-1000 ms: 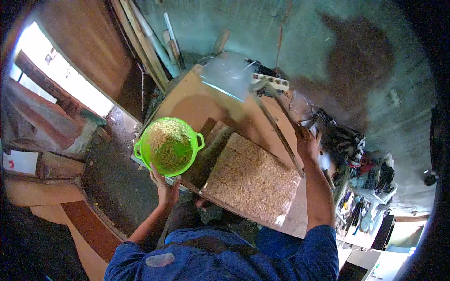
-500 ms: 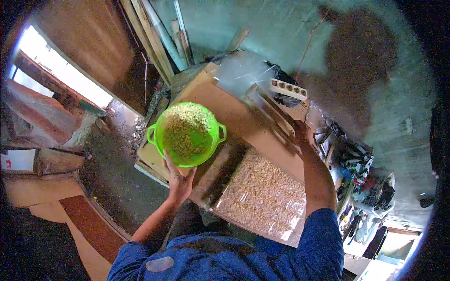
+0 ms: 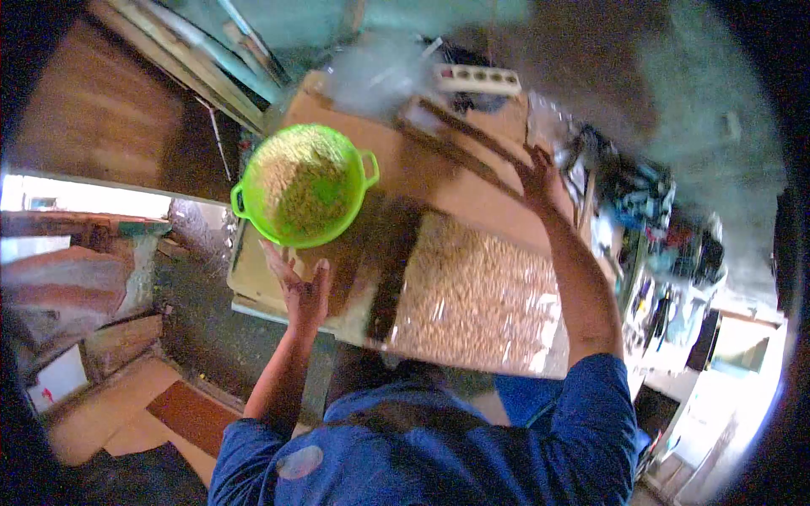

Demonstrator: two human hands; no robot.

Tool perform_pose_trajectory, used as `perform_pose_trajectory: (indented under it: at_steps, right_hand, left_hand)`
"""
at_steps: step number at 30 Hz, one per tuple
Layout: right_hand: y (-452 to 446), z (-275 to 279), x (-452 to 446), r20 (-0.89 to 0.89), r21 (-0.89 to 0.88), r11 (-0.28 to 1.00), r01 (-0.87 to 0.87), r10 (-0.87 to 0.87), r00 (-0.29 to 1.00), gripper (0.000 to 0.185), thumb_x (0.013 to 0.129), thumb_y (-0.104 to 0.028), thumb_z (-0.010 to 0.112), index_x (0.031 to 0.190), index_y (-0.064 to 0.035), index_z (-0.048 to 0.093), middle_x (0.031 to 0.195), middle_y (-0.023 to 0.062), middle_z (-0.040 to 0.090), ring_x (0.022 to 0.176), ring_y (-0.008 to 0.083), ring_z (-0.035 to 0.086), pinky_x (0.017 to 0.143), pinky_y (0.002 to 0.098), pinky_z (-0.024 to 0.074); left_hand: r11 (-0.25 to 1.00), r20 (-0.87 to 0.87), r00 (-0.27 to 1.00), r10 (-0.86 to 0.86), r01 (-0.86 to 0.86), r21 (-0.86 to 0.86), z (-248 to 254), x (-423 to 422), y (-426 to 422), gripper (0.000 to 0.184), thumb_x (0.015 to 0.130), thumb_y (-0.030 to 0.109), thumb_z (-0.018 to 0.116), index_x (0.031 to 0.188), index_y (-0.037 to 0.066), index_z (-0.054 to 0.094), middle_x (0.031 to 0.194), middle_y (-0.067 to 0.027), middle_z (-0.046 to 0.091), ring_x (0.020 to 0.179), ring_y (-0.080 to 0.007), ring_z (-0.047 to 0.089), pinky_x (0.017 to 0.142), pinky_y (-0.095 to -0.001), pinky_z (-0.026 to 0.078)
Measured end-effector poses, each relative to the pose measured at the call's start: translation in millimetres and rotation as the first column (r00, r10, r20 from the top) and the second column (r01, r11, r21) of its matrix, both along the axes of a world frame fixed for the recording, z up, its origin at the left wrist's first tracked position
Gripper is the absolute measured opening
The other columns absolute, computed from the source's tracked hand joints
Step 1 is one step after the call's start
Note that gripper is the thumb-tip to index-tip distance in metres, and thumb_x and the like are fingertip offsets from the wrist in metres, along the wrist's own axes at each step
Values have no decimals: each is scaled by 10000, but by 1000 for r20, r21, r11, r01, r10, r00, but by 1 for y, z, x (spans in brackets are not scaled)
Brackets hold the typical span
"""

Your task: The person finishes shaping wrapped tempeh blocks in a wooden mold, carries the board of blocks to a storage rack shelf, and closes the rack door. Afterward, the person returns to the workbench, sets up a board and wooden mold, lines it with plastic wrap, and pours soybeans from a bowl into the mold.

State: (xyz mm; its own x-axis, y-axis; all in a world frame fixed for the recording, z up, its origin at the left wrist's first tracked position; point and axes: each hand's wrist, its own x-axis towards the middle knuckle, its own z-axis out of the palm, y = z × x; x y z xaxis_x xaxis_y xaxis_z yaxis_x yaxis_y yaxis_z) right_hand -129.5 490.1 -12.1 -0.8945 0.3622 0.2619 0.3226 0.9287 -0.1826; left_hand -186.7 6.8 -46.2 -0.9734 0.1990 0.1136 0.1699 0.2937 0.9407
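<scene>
A bright green bowl with two handles (image 3: 344,221), partly filled with pale grain-like bits, stands at the left of the table. Just below its near rim is my left hand (image 3: 301,287), fingers spread and nothing in its palm. My right hand (image 3: 542,181) is at the near end of a narrow wooden frame (image 3: 472,148), which lies slanted over the brown board; blur hides whether the fingers grip it. A flat rectangular layer of the same pale bits (image 3: 477,295), shiny in places, covers the table's near right part.
A white power strip (image 3: 479,79) and a cloudy plastic bag (image 3: 380,74) are at the table's back. Dark bundled items (image 3: 641,190) crowd the right side. Wooden planks (image 3: 190,63) lean at the upper left, beside a brown panel.
The view has shifted and turned. My left hand has come away from the bowl's rim, its fingers now spread. The wooden frame has swung back and left from the grain layer's far edge.
</scene>
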Motion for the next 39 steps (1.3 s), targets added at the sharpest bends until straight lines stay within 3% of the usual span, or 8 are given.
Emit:
perform_pose_trajectory:
  at_steps: [2,4,5,7,18,29,34,39]
  right_hand:
    - [-9,25,28,-94,-28,1000,-5,3,996,329,924,-215,627,1216,-64,634,1238,153,628,1128,358,595,955,416,488]
    - [-35,77,55,68,-323,939,119,-103,992,303,917,-217,643,1179,-67,649,1205,149,644,1050,349,621,915,386,506]
    - [-16,49,82,-33,-126,988,91,-96,995,297,912,-214,659,1177,-80,652,1196,134,651,1008,321,635,894,374,512]
    - [-25,55,119,-36,-254,953,166,-181,983,318,909,-215,668,1197,-82,652,1212,129,646,1060,296,627,904,388,508]
    - [-117,63,392,-188,-488,687,538,-685,704,230,951,-113,629,1169,-49,665,1115,104,682,1023,192,657,847,315,528]
    - [-244,-25,552,1,-689,421,590,-814,581,280,887,-39,647,1167,-32,631,1115,153,647,1024,326,639,893,372,520]
    - [-218,-3,490,-179,-413,755,510,-616,767,425,857,-30,642,1275,-68,577,1242,161,591,1150,367,553,971,414,470]
    - [-178,-1,446,-29,-287,824,488,-517,855,481,863,-98,624,1334,-93,527,1318,134,552,1219,340,512,1002,433,439]
  left_hand:
    - [992,113,988,104,-95,-82,6,24,-13,829,861,205,730,1497,30,228,1583,-252,137,1408,-399,287,1125,-479,299]
    - [935,-103,994,-34,-5,-355,16,40,-27,689,865,169,706,1452,46,368,1531,-223,305,1360,-383,362,1118,-481,311]
    - [883,-60,972,-226,179,-434,16,48,-30,609,865,158,696,1409,58,442,1483,-205,384,1345,-382,387,1119,-484,310]
    - [800,17,920,-391,350,-487,35,68,-19,457,866,152,677,1312,89,595,1390,-157,527,1306,-374,446,1120,-484,309]
    - [581,-148,744,-651,364,-728,12,97,-22,374,883,57,600,1246,122,662,1491,-125,440,1376,-358,392,1110,-492,320]
    - [498,-242,660,-711,230,-836,9,117,-30,314,960,148,513,1239,54,620,1460,-88,492,1393,-318,395,1094,-518,317]
    - [468,-255,650,-716,176,-866,19,142,-38,346,965,164,516,1291,78,595,1445,-103,507,1372,-309,420,1089,-511,317]
    - [438,-212,680,-702,178,-881,19,140,-39,366,956,173,550,1313,102,593,1413,-113,536,1335,-307,463,1074,-494,336]
